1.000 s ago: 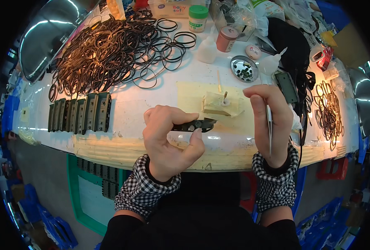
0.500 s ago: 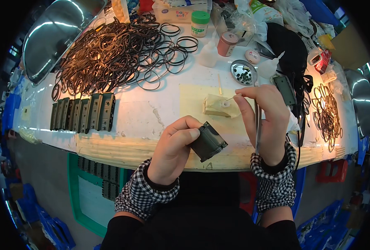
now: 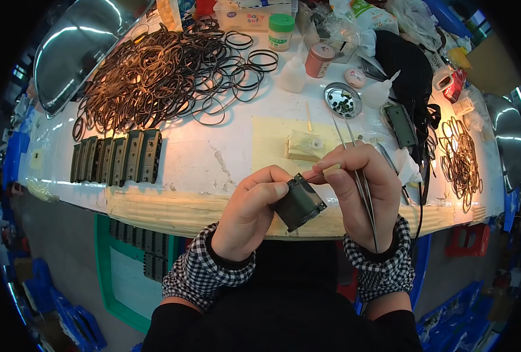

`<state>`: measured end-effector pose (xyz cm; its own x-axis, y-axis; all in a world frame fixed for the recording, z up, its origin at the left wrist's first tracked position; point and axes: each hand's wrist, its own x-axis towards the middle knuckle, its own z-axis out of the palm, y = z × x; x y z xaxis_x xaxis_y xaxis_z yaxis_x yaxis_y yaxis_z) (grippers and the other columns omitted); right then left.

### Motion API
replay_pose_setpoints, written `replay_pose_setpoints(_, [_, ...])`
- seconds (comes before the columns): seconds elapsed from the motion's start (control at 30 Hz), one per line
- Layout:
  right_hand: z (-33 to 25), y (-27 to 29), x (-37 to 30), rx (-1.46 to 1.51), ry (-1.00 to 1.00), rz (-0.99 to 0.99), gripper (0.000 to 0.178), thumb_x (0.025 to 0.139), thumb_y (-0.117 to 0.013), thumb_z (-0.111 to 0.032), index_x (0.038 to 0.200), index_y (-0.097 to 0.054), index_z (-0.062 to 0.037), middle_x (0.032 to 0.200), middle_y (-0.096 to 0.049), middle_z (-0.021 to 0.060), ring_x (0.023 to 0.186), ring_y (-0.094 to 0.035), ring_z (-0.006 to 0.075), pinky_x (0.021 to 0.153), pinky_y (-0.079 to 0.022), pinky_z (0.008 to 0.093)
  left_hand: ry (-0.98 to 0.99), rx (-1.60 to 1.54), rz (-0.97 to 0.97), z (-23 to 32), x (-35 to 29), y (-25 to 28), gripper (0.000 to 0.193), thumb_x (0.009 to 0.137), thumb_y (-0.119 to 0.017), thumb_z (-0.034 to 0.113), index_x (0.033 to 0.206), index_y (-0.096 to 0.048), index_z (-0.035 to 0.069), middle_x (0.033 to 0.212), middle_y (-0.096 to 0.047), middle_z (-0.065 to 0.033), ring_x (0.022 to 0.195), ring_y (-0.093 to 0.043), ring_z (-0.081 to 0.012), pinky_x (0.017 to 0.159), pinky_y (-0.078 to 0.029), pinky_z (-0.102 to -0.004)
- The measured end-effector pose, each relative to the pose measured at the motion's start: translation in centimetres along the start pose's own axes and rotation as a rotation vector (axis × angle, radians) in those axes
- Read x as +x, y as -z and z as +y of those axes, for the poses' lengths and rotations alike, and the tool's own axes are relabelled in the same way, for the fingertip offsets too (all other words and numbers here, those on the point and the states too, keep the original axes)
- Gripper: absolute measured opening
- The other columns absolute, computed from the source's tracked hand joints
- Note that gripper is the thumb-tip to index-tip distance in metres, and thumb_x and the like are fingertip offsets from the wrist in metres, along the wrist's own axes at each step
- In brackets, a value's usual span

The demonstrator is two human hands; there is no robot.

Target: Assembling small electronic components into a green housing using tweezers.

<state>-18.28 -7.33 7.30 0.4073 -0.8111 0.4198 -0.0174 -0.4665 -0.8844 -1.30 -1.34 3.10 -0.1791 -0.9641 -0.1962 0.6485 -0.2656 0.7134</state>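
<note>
I see the left hand (image 3: 243, 208) closed on a dark green case (image 3: 299, 206), its thumb on the near left corner and its fingers behind. The case is tilted and held up over the table's front edge, between the two hands. The right hand (image 3: 370, 182) is curled around a pair of metal tweezers (image 3: 367, 202); their two thin points stick out past the fingers, slightly apart, toward the far side of the table. The right fingertips are right at the case's upper right corner. I cannot tell from my view whether thumb and forefinger pinch something small there.

Just beyond the hands I have a yellow block (image 3: 301, 148) on a yellow sheet (image 3: 265, 132), with a pale round piece (image 3: 316, 143) on top and a thin stick (image 3: 309, 117) lying behind it. Farther back, a round metal dish (image 3: 326, 97) holds small dark bits (image 3: 346, 108). To its right and nearer, another green case (image 3: 400, 126) lies on the table.

On my left a row of green cases (image 3: 116, 157) stands below a big heap of dark bands (image 3: 155, 76); a smaller heap (image 3: 461, 158) lies at the far right. Near the back I see a jar with a green lid (image 3: 281, 33), a pink tin (image 3: 319, 61) and a white bottle (image 3: 292, 77).
</note>
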Motion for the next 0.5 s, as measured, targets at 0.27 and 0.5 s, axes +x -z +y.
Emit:
replay_pose_setpoints(0.27, [-0.02, 0.15, -0.01, -0.056, 0.029, -0.033, 0.004, 0.089, -0.066, 0.000, 0.091, -0.062, 0.0000, 0.085, -0.065, 0.0071, 0.072, -0.061, 0.0122, 0.066, -0.048, 0.0244, 0.003, -0.118, -0.082, -0.14, -0.08, 0.55, 0.015, 0.092, -0.053, 0.016, 0.098, -0.059, 0.003, 0.095, -0.066, -0.0058, 0.091, -0.059, -0.0124, 0.085, -0.047, -0.0290])
replay_pose_setpoints(0.5, [-0.17, 0.17, 0.19, 0.144, -0.075, 0.189, 0.004, 0.095, -0.058, 0.000, 0.097, -0.059, 0.0030, 0.090, -0.065, 0.0098, 0.084, -0.066, 0.0127, 0.074, -0.052, 0.0243, -0.096, -0.006, -0.035, -0.49, -0.04, 0.70, 0.011, 0.092, -0.056, 0.010, 0.098, -0.060, 0.002, 0.094, -0.068, -0.0061, 0.085, -0.061, -0.0110, 0.079, -0.049, -0.0270])
